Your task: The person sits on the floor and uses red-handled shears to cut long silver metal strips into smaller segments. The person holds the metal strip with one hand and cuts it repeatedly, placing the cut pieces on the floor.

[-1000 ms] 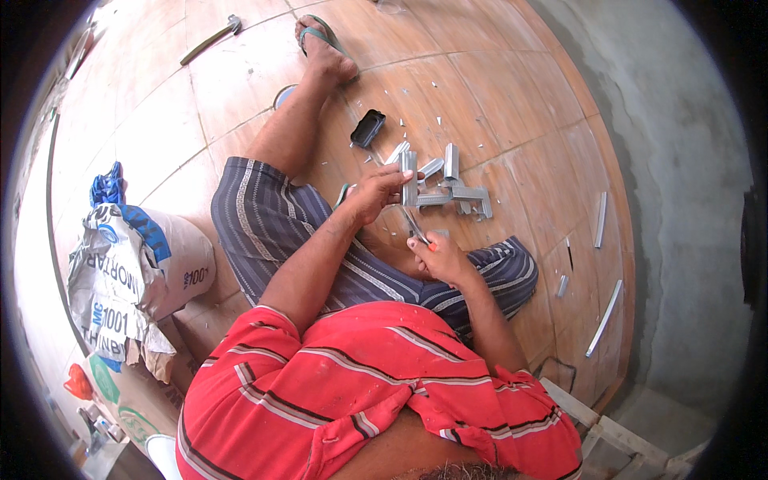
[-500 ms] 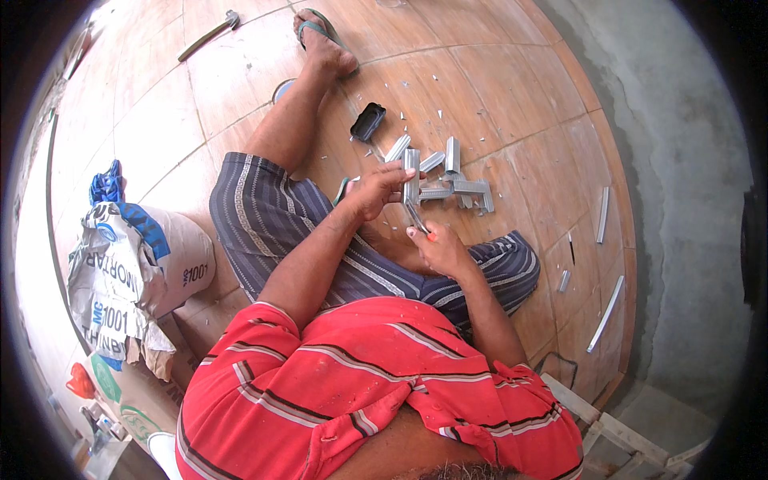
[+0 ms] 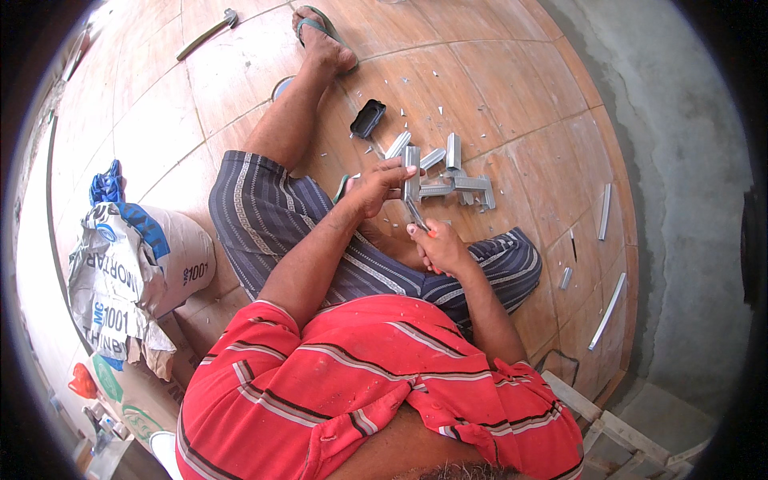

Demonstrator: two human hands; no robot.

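My left hand (image 3: 376,189) is closed around a short grey metal channel (image 3: 412,172), held upright above my folded leg. In my right hand (image 3: 438,246) are metal snips (image 3: 416,214) with orange on the handles. The jaws of the snips meet the near end of the channel; the exact bite is too small to make out. Just beyond and to the right of my hands lies a loose pile of cut metal channel pieces (image 3: 464,186), some of them crossing each other. A black tray-like box (image 3: 368,119) sits on the tiles past my left hand.
A hammer (image 3: 208,34) lies at the far left. Paper mortar bags (image 3: 152,264) stand beside my left knee. On the right are metal strips (image 3: 606,314), a thin dark rod (image 3: 573,246) and a wooden frame (image 3: 616,436). Small metal scraps dot the tiled floor.
Both hands stay nearly in place, with the channel and the snips still held. The fingers of my right hand have shifted slightly on the handles.
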